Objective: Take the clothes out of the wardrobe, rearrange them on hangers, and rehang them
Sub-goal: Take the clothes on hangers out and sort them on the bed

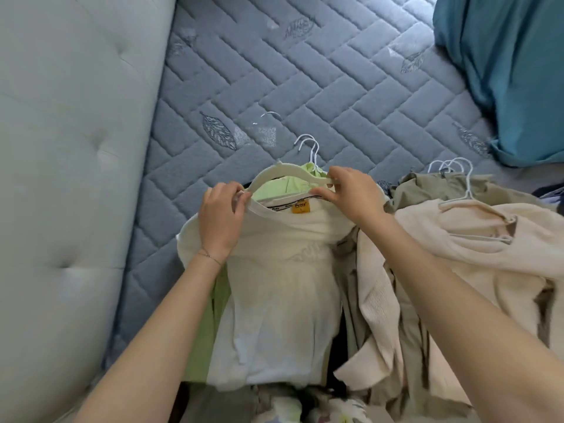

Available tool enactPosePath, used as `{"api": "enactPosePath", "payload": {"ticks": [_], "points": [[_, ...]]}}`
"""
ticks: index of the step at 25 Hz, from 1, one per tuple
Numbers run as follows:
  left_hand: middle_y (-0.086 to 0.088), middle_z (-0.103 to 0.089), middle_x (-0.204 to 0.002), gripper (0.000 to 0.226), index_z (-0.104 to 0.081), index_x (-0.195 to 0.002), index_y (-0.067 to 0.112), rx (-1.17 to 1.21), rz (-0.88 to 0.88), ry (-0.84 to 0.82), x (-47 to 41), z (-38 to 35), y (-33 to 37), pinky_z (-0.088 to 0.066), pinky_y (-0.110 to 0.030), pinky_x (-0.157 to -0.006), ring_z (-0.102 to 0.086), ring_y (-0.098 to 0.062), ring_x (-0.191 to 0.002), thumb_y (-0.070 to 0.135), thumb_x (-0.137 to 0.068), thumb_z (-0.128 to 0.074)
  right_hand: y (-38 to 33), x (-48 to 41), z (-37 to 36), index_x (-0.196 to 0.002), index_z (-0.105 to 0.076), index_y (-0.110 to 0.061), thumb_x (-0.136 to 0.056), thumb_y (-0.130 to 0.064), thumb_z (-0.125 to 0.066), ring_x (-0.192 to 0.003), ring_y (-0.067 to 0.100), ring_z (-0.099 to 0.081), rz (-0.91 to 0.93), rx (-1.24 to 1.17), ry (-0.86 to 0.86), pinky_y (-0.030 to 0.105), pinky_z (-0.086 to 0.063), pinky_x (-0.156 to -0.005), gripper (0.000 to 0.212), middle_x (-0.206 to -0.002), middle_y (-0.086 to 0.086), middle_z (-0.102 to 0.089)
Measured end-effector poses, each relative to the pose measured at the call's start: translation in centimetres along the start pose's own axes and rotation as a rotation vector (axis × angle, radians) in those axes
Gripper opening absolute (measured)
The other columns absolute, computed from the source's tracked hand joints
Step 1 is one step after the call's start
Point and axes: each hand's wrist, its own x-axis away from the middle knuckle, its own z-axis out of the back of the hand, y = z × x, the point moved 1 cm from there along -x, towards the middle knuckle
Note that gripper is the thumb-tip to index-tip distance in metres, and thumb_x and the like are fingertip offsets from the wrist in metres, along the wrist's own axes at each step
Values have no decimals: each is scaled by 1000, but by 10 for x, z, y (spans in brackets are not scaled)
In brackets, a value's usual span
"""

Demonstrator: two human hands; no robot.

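Observation:
A cream T-shirt point(283, 288) with a yellow neck label lies on a pile of clothes on the bed. A cream hanger point(283, 171) sits partly inside its neck opening. My left hand point(221, 216) pinches the collar and the hanger's left end. My right hand point(351, 193) pinches the hanger's right arm at the collar. Under the T-shirt lies a light green garment point(283, 186) on white hangers point(309, 148).
A beige top point(476, 239) on a white hanger point(467, 190) and an olive garment point(427, 186) lie to the right. The grey quilted mattress point(305, 71) stretches ahead. A padded headboard point(70, 148) stands at left, a teal cloth point(512, 71) at the far right.

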Motion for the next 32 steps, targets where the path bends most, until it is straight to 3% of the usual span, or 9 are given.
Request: {"api": "enactPosePath", "payload": {"ticks": [5,9,13,17,23,26,32], "points": [[-6,-61,-90,16,-64,-93,13,-12,-132,43,3,113,67,-41,-39,-77,-49,-28,-88,28,-95,-59,-58,49,96,-64,-36,-26,-80,-58,-67,-57,9,-42,-85,-141,51,31,-23,-50,48,-58,-9,-43],[-8,-62,-88,19,-65,-93,11,14,-203,87,13,188,117,-42,-41,-77,-51,-31,-84,29,-94,-58,-104,85,177,-64,-42,-26,-78,-56,-71,-58,7,-42,-92,-171,164,30,-26,-50,44,-60,-10,-45],[-7,-64,-89,17,-65,-92,13,40,-293,150,39,253,167,-39,-37,-79,-53,-30,-85,29,-94,-60,-134,129,246,-74,-59,-16,-76,-57,-71,-63,14,-47,-59,-201,276,33,-32,-54,43,-63,-8,-49],[-4,-65,-85,14,-66,-86,14,83,-332,166,55,311,214,-39,-34,-79,-54,-26,-83,27,-91,-63,-155,168,305,-73,-56,-22,-76,-56,-72,-63,13,-47,18,-237,391,29,-33,-54,38,-61,-10,-47],[-1,-61,-81,15,-67,-87,14,8,-433,228,107,364,289,-35,-28,-73,-53,-23,-81,28,-92,-64,-160,232,362,-83,-65,-15,-78,-56,-70,-69,17,-55,38,-264,506,35,-44,-64,41,-67,-5,-57],[-3,-63,-85,19,-67,-89,16,-11,-452,302,134,385,332,-40,-34,-77,-54,-24,-83,33,-92,-60,-155,262,396,-82,-66,-18,-78,-57,-70,-73,17,-56,82,-314,559,36,-45,-67,40,-71,-5,-61],[-2,-66,-83,23,-69,-87,15,40,-469,371,214,369,421,-45,-38,-78,-56,-22,-82,35,-90,-58,-94,343,456,-79,-67,-20,-77,-58,-69,-71,14,-54,186,-324,624,37,-47,-69,38,-70,-8,-58]]}}
